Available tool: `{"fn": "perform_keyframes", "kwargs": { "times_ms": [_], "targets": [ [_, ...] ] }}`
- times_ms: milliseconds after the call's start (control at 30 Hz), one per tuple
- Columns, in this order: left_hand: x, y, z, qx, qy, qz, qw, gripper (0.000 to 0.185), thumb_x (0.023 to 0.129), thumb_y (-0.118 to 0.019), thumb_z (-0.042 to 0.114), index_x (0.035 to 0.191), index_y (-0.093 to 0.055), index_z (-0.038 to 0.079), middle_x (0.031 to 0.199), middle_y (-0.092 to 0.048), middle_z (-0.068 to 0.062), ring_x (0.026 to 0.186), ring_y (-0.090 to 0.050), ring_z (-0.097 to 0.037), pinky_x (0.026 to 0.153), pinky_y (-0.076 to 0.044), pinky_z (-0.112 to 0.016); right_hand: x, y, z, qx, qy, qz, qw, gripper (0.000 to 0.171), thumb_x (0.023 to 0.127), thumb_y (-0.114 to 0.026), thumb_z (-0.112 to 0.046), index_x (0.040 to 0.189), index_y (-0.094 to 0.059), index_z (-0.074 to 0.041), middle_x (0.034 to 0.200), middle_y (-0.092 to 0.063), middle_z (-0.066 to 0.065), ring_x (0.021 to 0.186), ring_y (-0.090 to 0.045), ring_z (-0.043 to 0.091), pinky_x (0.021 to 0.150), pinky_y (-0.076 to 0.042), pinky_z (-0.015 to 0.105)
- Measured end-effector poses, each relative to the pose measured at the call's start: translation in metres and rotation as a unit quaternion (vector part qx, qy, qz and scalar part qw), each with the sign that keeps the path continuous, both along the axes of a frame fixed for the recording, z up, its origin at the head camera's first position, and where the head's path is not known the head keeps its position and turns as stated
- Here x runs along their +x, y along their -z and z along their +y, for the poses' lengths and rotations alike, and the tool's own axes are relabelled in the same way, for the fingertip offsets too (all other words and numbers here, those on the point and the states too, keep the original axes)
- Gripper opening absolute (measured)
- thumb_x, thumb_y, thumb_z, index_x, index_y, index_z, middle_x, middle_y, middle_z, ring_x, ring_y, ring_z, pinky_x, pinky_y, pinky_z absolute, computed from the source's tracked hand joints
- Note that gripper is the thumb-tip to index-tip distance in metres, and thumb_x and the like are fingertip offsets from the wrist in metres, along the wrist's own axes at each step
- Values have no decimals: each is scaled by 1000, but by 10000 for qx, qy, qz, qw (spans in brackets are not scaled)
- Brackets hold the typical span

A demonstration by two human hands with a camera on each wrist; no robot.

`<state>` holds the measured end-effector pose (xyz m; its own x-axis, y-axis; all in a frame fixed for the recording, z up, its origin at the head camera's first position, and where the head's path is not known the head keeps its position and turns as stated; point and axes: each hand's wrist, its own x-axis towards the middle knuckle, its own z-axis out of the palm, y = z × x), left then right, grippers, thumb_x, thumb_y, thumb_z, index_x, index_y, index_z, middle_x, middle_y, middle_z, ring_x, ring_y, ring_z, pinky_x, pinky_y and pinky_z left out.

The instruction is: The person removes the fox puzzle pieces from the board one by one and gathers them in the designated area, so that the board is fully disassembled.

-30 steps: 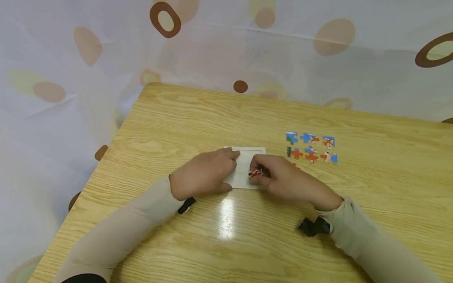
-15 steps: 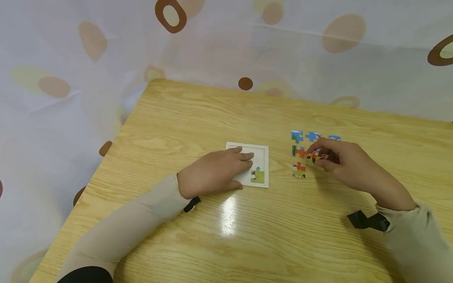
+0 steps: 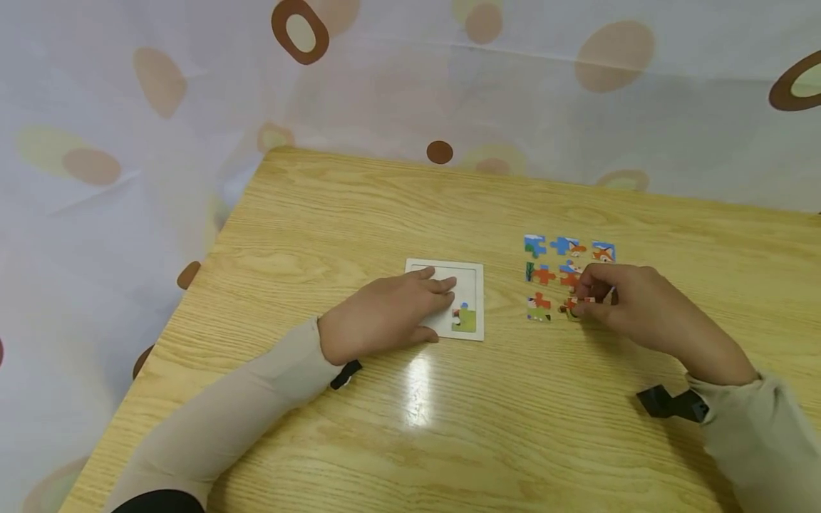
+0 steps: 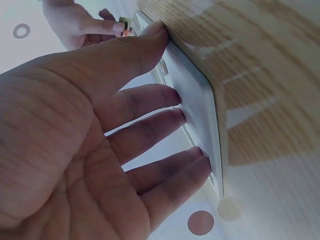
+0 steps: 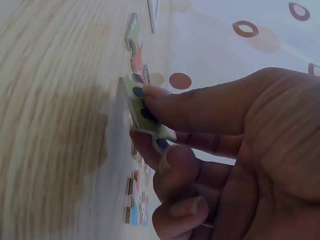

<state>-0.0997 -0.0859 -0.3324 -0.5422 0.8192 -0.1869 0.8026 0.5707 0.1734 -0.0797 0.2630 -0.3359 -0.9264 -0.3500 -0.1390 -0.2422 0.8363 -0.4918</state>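
The right hand (image 3: 631, 303) pinches a thin, flat puzzle piece (image 3: 570, 306) between curled thumb and fingertips, tilting its knobbed edge up off the glossy wood-grain desk (image 3: 410, 427), just beside the loose pieces (image 3: 564, 260) set out in rows of blue, orange and green. Well apart to the left, the left hand (image 3: 385, 313) lies flat with straight fingers spread, pressing on the smooth white square puzzle tray (image 3: 471, 274). One green piece (image 3: 466, 318) sits in the tray's near right corner.

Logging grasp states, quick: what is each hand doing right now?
Left hand: open, fingers flat on the puzzle tray.
Right hand: pinching a puzzle piece.
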Motion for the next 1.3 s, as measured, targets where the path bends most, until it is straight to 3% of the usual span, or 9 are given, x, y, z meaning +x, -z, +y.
{"fn": "perform_keyframes", "kwargs": {
  "times_ms": [133, 267, 533, 1300],
  "targets": [
    [0, 1, 1, 48, -15, -5, 10000, 56, 96, -76, 34, 143, -61, 8, 157, -49, -8, 144, -45, -35, 110, -46, -39, 1, -1, 1, 254, -66, 1, 9997, 11, 94, -77, -13, 99, -67, -12, 87, -65, -4, 62, -51, 12, 57, -42, 29],
    [0, 3, 1, 92, -58, -13, 9999, 54, 95, -77, 34, 141, -63, 8, 156, -50, -8, 143, -46, -35, 110, -46, -39, 2, -3, 2, 334, -138, -337, 9988, 25, 91, -82, -17, 108, -67, -8, 91, -64, -4, 72, -56, 13, 63, -46, 32],
    [0, 2, 2, 95, -71, 39, 9999, 53, 95, -77, 35, 140, -64, 8, 155, -51, -9, 141, -48, -35, 110, -45, -39, 0, -1, 0, 316, -301, -402, 9982, 22, 91, -81, -10, 106, -64, -7, 89, -61, -2, 75, -55, 14, 64, -46, 34],
    [1, 2, 3, 121, -72, 55, 9999, 55, 95, -77, 36, 140, -64, 8, 155, -51, -10, 141, -49, -36, 111, -45, -39, 2, 2, 2, 220, -321, -524, 9979, 21, 92, -79, -11, 103, -61, -9, 88, -61, -3, 78, -55, 15, 64, -46, 32]
  ]
}}
